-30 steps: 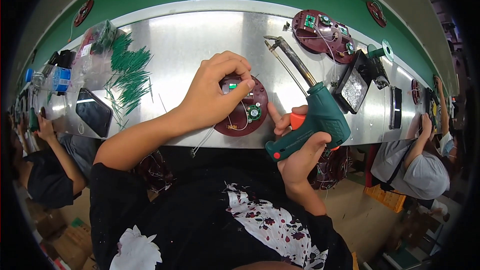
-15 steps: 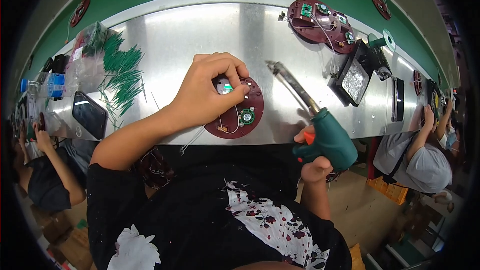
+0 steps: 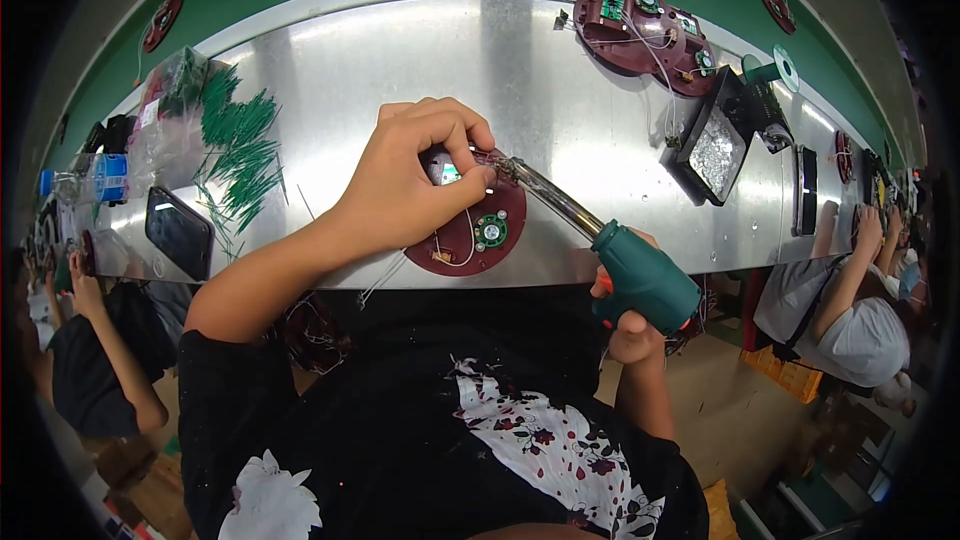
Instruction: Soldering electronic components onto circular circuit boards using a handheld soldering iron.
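Note:
A round dark-red plastic housing (image 3: 512, 202) lies near the table's front edge, partly under my left hand (image 3: 410, 175). That hand rests over the housing's upper left, thumb and forefinger pinched together; what lies between them is hidden. On the housing I see a round green-rimmed part (image 3: 491, 231), a white wire and a small green board partly under my fingers. My right hand (image 3: 634, 342) grips a green soldering gun (image 3: 652, 278), forefinger near its orange trigger. The gun's tip meets the housing's upper edge right beside my left fingertips; whether it touches is too small to tell.
Cut green wires (image 3: 240, 145), a black phone (image 3: 180, 232) and a plastic bottle (image 3: 90, 178) lie to the left. At the far right are another dark-red assembly (image 3: 635, 55), a black tray (image 3: 712, 145) and a solder spool (image 3: 785, 69). People sit on both sides.
The soldering gun has swung left and down, bringing its tip from above the bare metal to the housing beside my left fingers. My left hand keeps its pinch in nearly the same place.

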The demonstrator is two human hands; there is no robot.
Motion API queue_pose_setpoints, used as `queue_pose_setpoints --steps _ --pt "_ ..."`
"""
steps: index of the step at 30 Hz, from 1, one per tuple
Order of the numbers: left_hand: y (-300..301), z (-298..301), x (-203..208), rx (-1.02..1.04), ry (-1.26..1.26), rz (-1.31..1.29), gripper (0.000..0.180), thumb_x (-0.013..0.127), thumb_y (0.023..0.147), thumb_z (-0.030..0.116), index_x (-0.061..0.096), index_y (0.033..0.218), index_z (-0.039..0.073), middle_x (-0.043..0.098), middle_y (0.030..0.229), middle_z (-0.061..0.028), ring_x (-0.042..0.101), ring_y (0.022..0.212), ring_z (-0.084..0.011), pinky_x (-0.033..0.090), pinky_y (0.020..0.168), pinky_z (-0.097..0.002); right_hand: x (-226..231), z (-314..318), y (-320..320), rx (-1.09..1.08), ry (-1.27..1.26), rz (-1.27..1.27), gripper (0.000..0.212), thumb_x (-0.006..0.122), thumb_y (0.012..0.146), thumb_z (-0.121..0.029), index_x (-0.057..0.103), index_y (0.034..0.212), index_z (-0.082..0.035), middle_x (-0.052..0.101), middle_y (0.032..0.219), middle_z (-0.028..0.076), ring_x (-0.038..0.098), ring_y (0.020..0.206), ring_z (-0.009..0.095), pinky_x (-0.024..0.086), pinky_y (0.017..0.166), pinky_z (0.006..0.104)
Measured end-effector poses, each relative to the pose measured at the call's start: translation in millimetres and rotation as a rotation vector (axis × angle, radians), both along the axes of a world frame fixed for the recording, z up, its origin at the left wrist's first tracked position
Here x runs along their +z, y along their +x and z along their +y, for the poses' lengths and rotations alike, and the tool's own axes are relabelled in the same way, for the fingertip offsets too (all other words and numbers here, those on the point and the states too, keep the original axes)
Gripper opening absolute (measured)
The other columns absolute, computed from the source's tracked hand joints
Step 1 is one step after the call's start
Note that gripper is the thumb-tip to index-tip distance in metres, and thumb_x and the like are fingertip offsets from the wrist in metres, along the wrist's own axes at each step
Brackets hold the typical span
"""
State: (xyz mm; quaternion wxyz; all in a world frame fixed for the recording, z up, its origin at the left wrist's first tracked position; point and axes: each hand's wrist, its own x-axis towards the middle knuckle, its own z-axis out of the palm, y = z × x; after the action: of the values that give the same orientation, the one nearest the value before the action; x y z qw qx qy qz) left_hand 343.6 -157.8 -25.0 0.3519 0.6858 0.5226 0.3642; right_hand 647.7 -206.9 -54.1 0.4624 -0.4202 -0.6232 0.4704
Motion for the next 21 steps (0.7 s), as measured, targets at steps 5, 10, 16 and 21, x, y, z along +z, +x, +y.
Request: queue_pose_setpoints --steps 5,10,16,21 --pt "0.9 0.0 1.4 0.008 -0.018 -0.016 0.019 0.078 0.082 0.009 0.061 0.071 0.008 0.072 0.103 -0.0036 0.064 0.099 -0.0181 0.037 0.104 -0.0371 1.3 1.9 0.6 0.011 0.023 -0.044 0.082 0.066 0.089 -0.073 0.072 0.105 0.007 0.071 0.103 0.019 0.07 0.074 0.016 0.057 0.07 0.0303" --pt "-0.4 0.3 -0.9 0.004 -0.047 -0.053 0.019 0.078 0.081 0.008 0.062 0.071 0.008 0.072 0.103 -0.0039 0.064 0.098 -0.0181 0.04 0.102 -0.036 -1.1 -2.1 0.7 -0.002 -0.02 0.006 0.079 0.065 0.09 -0.072 0.073 0.103 0.005 0.072 0.088 0.014 0.071 0.086 0.022 0.057 0.076 0.0349" --pt "-0.3 0.5 -0.8 0.006 -0.027 -0.035 0.019 0.079 0.081 0.007 0.062 0.071 0.007 0.071 0.102 -0.0047 0.065 0.095 -0.0176 0.044 0.096 -0.0334 -2.6 1.5 1.2 0.007 0.062 -0.096 0.077 0.063 0.091 -0.073 0.074 0.096 0.003 0.069 0.075 0.008 0.07 0.101 0.03 0.057 0.083 0.0397" --pt "-0.4 1.1 -1.0 -0.001 -0.016 -0.034 0.019 0.079 0.081 0.006 0.062 0.071 0.006 0.071 0.101 -0.0051 0.065 0.094 -0.0168 0.047 0.092 -0.0316 -2.4 2.6 -2.4 -0.01 0.073 -0.087 0.078 0.062 0.091 -0.075 0.074 0.093 0.002 0.067 0.07 0.005 0.069 0.104 0.034 0.056 0.086 0.0416"
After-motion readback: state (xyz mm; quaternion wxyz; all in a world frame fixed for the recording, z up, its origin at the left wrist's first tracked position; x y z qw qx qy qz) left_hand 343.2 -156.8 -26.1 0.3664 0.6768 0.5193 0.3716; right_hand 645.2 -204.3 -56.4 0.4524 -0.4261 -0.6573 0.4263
